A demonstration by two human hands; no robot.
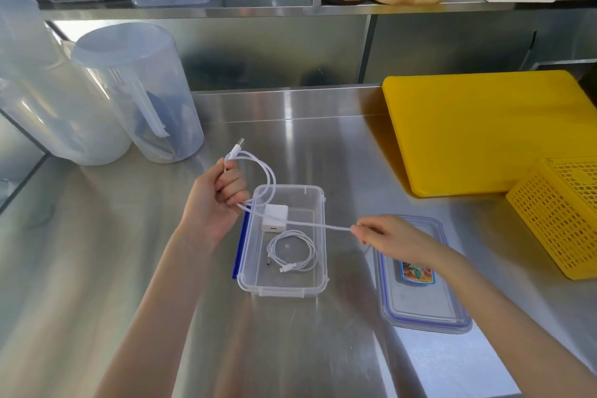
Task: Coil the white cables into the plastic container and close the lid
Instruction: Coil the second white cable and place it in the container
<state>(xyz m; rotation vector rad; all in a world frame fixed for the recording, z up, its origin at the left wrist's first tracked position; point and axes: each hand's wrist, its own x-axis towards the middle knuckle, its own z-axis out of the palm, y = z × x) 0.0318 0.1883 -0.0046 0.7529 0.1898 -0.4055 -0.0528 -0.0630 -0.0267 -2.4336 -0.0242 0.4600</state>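
A clear plastic container (318, 287) stands open on the steel counter. Inside it lie a coiled white cable (292, 250) and a white charger block (275, 217). My left hand (214, 200) is closed around a second white cable (268, 179), which loops above the container's far left corner with a plug sticking up. That cable stretches taut across the container to my right hand (392, 237), which pinches it. The clear lid (423, 307), blue-rimmed with a colourful sticker, lies flat to the right of the container, partly under my right wrist.
Two tall translucent jugs (135, 97) stand at the back left. A yellow cutting board (484, 132) and a yellow perforated basket (562, 216) sit at the right. A blue strip (240, 249) lies along the container's left side. A shelf with tubs and wooden trays runs above.
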